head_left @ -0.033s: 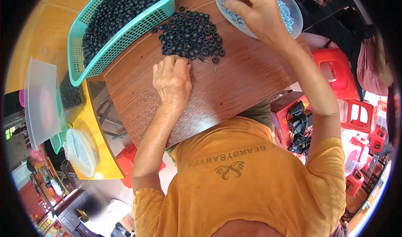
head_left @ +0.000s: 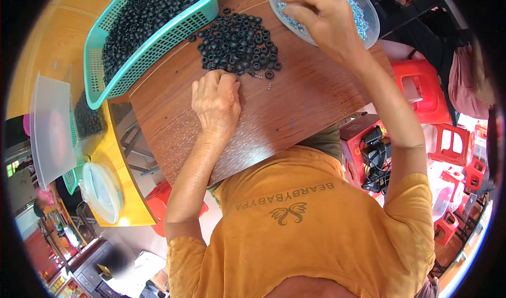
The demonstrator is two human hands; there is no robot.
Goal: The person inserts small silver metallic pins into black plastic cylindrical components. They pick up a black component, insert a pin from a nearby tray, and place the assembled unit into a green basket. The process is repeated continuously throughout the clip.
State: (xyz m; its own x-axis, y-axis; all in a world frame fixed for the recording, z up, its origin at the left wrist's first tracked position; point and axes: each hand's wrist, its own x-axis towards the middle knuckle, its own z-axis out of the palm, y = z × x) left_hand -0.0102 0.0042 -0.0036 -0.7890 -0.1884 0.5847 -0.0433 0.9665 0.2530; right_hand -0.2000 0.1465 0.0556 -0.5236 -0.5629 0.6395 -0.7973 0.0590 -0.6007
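Observation:
My left hand [head_left: 216,100] rests knuckles-up on the brown tabletop [head_left: 253,121], its fingers curled under and closed. What they hold, if anything, is hidden. Just beyond the knuckles spreads a loose heap of black ring-shaped pieces [head_left: 237,42]. Two tiny ribbed pale pieces [head_left: 269,86] lie at its near edge. Over a translucent round bowl [head_left: 372,34] at the far right hovers my right hand [head_left: 329,24], its thumb and fingers bent but apart, with nothing visible between them. Many small light-blue pieces [head_left: 360,16] fill the bowl.
At the far left stands a teal plastic basket [head_left: 158,53] full of black rings. A yellow table [head_left: 118,161] bears a clear bin [head_left: 52,129] and a whitish oval container [head_left: 100,192]. Red stools [head_left: 421,90] are at the right. Black cables [head_left: 377,158] lie beside me.
My right hand has shifted slightly and its thumb and fingers stand further apart over the bowl. My left hand stays closed in the same place.

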